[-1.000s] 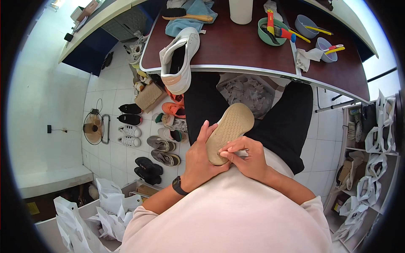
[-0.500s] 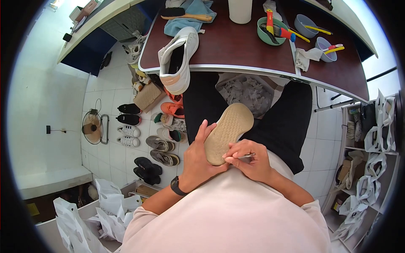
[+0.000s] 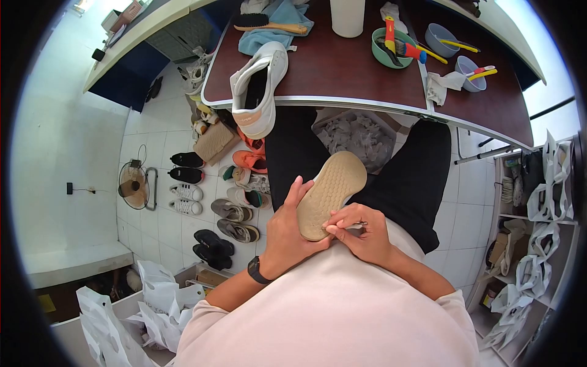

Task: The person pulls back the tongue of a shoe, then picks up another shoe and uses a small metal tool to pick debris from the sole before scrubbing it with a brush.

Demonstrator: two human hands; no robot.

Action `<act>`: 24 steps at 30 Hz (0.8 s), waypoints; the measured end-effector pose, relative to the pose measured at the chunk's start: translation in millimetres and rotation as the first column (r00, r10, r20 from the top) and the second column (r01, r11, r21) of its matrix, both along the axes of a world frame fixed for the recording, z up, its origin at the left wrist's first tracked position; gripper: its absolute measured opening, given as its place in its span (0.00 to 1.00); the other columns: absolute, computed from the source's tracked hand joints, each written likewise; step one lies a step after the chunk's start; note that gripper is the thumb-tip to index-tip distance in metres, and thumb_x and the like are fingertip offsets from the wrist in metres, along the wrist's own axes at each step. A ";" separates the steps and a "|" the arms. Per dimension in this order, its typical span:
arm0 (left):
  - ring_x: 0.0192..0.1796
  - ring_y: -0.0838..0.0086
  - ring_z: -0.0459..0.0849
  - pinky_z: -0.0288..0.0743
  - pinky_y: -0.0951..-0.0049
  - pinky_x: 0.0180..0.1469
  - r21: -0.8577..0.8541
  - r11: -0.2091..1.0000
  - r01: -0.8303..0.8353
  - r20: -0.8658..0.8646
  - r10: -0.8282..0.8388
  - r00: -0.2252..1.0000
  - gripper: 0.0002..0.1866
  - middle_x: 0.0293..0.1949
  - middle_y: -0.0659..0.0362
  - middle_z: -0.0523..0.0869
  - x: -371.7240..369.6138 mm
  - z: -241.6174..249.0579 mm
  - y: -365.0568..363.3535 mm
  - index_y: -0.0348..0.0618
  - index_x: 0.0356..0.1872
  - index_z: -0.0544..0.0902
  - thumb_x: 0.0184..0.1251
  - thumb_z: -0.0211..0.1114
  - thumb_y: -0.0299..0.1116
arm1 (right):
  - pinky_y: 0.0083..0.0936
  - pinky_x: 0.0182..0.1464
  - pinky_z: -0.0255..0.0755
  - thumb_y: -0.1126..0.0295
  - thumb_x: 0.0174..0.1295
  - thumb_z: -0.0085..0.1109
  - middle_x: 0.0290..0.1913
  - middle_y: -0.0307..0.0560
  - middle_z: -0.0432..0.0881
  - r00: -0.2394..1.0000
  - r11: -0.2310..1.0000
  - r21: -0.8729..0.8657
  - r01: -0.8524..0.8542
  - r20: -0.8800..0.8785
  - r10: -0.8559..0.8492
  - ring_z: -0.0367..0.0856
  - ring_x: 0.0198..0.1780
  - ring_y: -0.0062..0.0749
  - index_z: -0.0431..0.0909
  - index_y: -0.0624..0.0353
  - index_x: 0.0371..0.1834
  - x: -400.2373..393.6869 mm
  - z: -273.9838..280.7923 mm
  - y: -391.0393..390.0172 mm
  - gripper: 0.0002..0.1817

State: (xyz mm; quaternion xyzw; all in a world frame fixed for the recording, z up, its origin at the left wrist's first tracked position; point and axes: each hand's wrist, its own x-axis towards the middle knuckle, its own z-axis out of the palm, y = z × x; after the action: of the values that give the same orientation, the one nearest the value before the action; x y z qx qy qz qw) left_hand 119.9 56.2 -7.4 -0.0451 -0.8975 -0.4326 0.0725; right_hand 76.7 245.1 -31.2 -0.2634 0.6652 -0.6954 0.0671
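Note:
My left hand [image 3: 286, 238] grips a shoe by its heel end, with the tan, patterned sole [image 3: 332, 192] turned up towards me. Fingers lie along the sole's left edge, and the thumb crosses below its near end. Pinched in my right hand [image 3: 370, 235] is a slim silver metal tool [image 3: 356, 226], whose exact kind is hard to make out. Its working tip is hidden behind my fingers, which rest against the sole's lower right edge. A white shoe [image 3: 255, 121] with a pinkish heel overhangs the table's front edge.
On the dark red table [image 3: 330, 76] are a wooden-handled brush [image 3: 284, 27], a blue cloth [image 3: 251, 43], a green bowl [image 3: 382, 56] of brushes and two greyish bowls. Under it sits a bin of crumpled material [image 3: 358, 137]. Shoes and a fan [image 3: 133, 185] stand left; bagged shelves flank me.
Almost nothing differs. The view and the held shoe have shifted very slightly; both hands keep the same grip at the sole's near end.

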 end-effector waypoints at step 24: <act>0.55 0.55 0.87 0.82 0.63 0.55 -0.013 1.000 0.008 -0.028 -0.008 1.000 0.62 0.66 0.48 0.79 -0.9 2.2 -1.0 0.32 0.76 0.55 0.39 0.84 0.40 | 0.34 0.52 0.83 0.82 0.58 0.72 0.34 0.47 0.90 0.998 0.997 -0.054 -0.062 0.007 0.062 0.90 0.37 0.32 0.76 0.59 0.34 0.2 1.1 2.0 0.11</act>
State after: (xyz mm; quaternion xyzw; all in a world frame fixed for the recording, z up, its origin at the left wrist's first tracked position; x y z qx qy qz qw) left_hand 119.0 55.2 -5.1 -0.0552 -0.8991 -0.4263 0.0830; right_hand 76.9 247.1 -30.1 -0.2826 0.6374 -0.7119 0.0844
